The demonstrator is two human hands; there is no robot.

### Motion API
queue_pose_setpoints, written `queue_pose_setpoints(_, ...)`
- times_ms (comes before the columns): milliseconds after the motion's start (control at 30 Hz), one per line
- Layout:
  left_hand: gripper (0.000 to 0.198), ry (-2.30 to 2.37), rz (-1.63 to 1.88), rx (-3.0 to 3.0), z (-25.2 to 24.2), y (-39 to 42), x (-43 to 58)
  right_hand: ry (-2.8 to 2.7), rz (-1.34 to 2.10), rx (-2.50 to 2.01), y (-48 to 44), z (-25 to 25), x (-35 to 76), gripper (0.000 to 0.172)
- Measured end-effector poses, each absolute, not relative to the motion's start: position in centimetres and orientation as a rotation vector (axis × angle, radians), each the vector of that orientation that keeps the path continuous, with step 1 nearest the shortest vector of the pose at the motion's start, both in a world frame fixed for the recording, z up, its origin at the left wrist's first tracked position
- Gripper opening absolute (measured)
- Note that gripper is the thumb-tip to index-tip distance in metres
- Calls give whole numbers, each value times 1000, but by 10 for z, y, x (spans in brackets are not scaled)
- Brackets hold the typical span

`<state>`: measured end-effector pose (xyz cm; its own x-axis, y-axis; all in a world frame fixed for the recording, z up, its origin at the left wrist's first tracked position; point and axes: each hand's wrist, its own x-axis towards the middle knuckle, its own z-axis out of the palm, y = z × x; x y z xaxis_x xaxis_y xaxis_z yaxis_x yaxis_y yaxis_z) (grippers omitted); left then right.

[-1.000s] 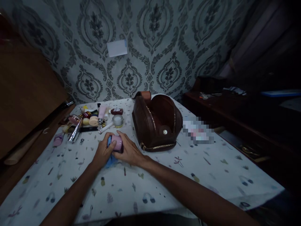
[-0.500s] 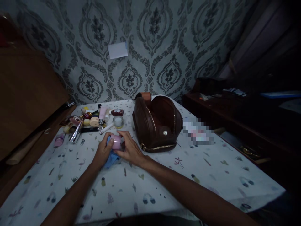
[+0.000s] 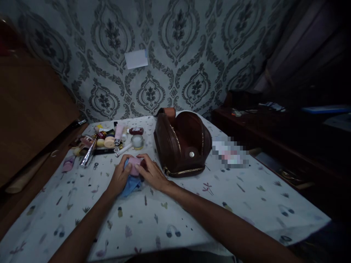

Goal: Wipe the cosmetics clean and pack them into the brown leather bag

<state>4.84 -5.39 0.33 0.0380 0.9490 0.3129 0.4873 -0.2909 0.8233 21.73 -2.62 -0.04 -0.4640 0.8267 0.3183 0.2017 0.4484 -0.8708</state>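
Observation:
A small pink jar [image 3: 134, 166] is held between both my hands above the table. My left hand [image 3: 120, 174] grips its left side, with a blue cloth [image 3: 131, 185] bunched against the jar and hanging below it. On the jar's right side, my right hand [image 3: 152, 171] has its thumb and fingers closed round it. Just right of my hands stands a brown cosmetic bag [image 3: 179, 146], unzipped, its dark inside showing. A clear glass jar [image 3: 137, 140] sits a little beyond my hands.
A pile of cosmetics, with a pink tube [image 3: 119, 133] and a silver tube [image 3: 88, 155], lies at the back left. A dark red bottle [image 3: 135, 130] lies behind. A blurred-out packet [image 3: 230, 152] is right of the bag. The patterned tablecloth [image 3: 153, 226] covers the table.
My right hand has closed in on the pink jar, its thumb now across the front. The jar has turned slightly, and more blue cloth shows below it.

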Motion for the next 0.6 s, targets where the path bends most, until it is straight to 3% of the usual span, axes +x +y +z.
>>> queue_pose_setpoints(300, 47, 1559, 1191, 1805, 7, -59, 51, -1825, 1234, -817, -23, -3, 214, 30)
queue_pose_setpoints(400, 50, 1695, 1222, 1753, 2, -58, 49, -1763, 1291, -826, -26, -2, 213, 35)
queue_pose_setpoints(600, 59, 1716, 1408, 1661, -3, -45, 46, -1781, 1094, -1067, -30, 4, 217, 53)
